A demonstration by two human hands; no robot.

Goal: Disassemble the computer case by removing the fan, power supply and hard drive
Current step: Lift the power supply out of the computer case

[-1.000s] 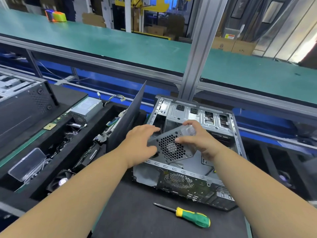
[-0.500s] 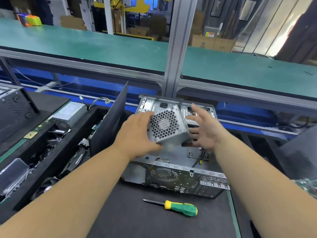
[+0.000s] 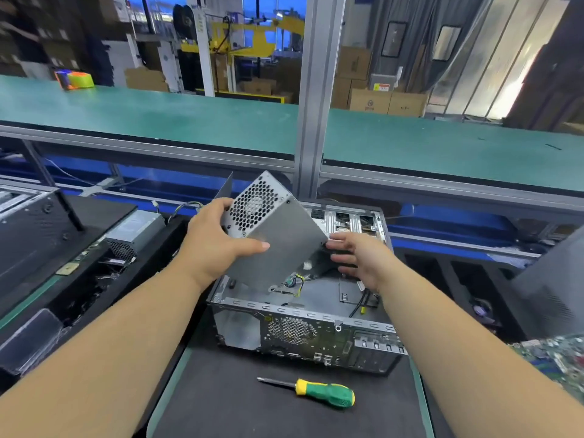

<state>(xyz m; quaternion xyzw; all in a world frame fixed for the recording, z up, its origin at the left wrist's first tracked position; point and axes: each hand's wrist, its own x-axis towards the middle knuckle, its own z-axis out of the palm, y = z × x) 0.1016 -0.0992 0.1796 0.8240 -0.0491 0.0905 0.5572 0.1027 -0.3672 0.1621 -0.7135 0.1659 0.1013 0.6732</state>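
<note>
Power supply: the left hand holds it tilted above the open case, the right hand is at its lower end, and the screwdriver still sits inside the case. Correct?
Not quite. The head view shows the screwdriver lying on the black mat in front of the computer case, not inside it. The rest holds: the left hand grips the tilted power supply above the case, with the right hand at its lower end.

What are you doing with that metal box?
A person is taking apart an open grey metal computer case. The left hand grips a grey boxy power supply with a honeycomb fan grille, tilted above the case. The right hand holds its far end, where cables hang. A green-and-yellow-handled screwdriver lies on the black mat.
</note>
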